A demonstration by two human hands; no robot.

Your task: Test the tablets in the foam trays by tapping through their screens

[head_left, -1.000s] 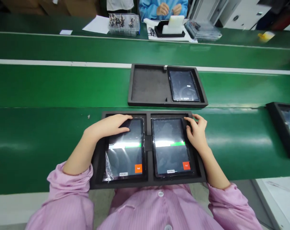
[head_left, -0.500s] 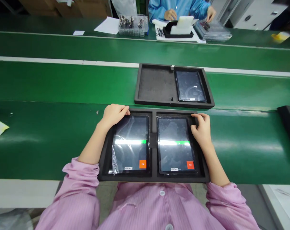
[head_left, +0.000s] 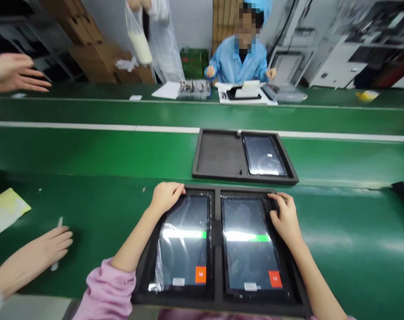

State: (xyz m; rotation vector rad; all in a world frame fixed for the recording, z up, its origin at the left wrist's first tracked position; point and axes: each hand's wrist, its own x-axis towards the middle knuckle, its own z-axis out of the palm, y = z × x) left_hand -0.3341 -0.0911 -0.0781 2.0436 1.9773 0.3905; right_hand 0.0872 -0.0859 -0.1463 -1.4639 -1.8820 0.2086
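Note:
Directly before me is a black foam tray with two compartments. A tablet in loose clear film lies in the left one, and another tablet lies in the right one. Both screens are lit, each showing a green bar and a red or orange box near the bottom. My left hand is closed over the tray's far left corner, fingertips bent over the rim. At the far right corner, my right hand grips the tray edge with thumb and fingers.
Beyond sits a second black tray with one tablet. At left, another person's hands reach in, the lower beside a thin white stick. Yellow paper lies there. A person in blue sits across.
My view has tilted up, so the bench appears lower. Another person's two hands have appeared at the left. Both my hands stay on the tray.

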